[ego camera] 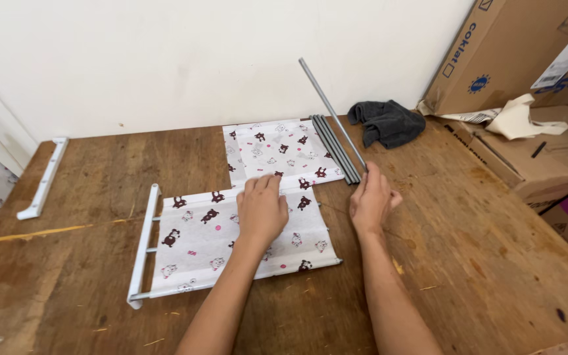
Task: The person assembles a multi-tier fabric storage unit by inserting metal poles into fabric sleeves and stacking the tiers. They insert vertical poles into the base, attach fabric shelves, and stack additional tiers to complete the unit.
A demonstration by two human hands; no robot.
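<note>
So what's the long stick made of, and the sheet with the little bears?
The long stick in the right hand looks like grey metal: thin, straight, slightly shiny. The bear sheet under the left hand seems a thin matte fabric, maybe non-woven, stretched flat between rods.

Two bare forearms enter from the lower edge — no sleeves, gloves, watch or rings visible. Left hand (261, 209) and right hand (371, 200) — short, unpainted fingernails.

Under my left hand (261, 209), the white fabric panel (231, 240) shows dark brown and pink bear prints; my grey metal rod (332, 110), charcoal cloth (386, 121), brown wooden table (481, 263).
</note>
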